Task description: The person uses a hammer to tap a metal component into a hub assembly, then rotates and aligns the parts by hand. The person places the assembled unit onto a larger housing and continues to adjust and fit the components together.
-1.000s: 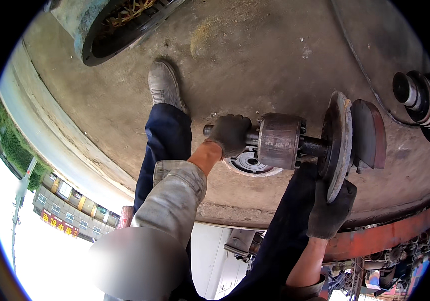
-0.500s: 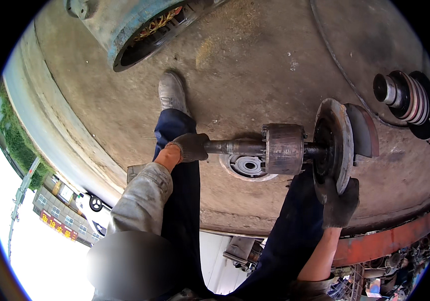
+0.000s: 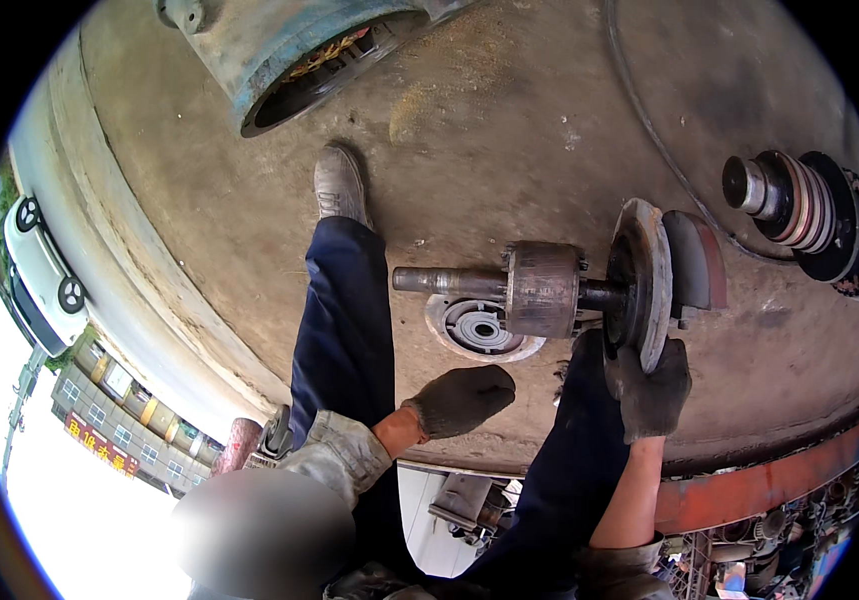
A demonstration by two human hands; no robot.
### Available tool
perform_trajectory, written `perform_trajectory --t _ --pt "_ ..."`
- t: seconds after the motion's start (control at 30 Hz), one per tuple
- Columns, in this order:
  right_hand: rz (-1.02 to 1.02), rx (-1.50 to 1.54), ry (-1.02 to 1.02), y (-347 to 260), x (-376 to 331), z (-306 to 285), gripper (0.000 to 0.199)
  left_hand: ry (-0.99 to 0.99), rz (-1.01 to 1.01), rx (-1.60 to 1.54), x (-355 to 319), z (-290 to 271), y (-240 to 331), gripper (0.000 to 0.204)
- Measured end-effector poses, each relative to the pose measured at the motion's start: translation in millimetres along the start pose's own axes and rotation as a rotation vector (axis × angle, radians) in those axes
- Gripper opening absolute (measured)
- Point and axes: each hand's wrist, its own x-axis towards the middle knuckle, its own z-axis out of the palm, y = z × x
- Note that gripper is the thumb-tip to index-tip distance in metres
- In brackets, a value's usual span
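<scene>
A motor rotor (image 3: pixel 541 290) with a dark cylindrical core lies across in front of me, its bare shaft pointing left. At its right end stands a round metal end cover (image 3: pixel 657 270), upright on the shaft. My right hand (image 3: pixel 652 392), in a dark work glove, is closed on the lower rim of that cover. My left hand (image 3: pixel 464 402), gloved as well, hangs apart from the rotor, nearer to me. Its fingers are pressed together with nothing visible in them. On the floor partly behind the rotor core lies a pale round end cover (image 3: pixel 479 333) with a central hole.
A blue-green motor housing (image 3: pixel 289 80) with windings inside lies at the far left. Another rotor (image 3: pixel 799 205) with copper-coloured rings stands at the right. A cable (image 3: pixel 639 100) crosses the floor. A grey and reddish curved piece (image 3: pixel 694 258) sits beside the end cover.
My left hand has let go of the rotor shaft's left end and moved nearer to me and right. My right hand keeps its hold on the end cover.
</scene>
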Motion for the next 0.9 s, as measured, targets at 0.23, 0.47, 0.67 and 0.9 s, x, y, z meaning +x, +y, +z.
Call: perform_trajectory --t 0.23,0.47,0.67,0.9 --pt "-0.034 0.022 -0.003 9.4 0.6 -0.4 0.023 0.807 -0.121 -0.237 62.7 -32.9 -10.3 0.022" --pt "0.038 -0.006 -0.050 3.9 -4.7 3.6 0.025 0.621 -0.069 -0.170 109.5 -43.1 -13.0 0.030" --pt "-0.032 -0.032 -0.088 -11.1 -9.0 8.3 0.023 0.647 -0.170 -0.471 112.4 -44.0 -31.7 0.025" --pt "0.089 0.048 -0.105 -5.3 -5.3 3.2 0.029 0.633 -0.548 -0.864 64.6 1.7 -14.7 0.051"
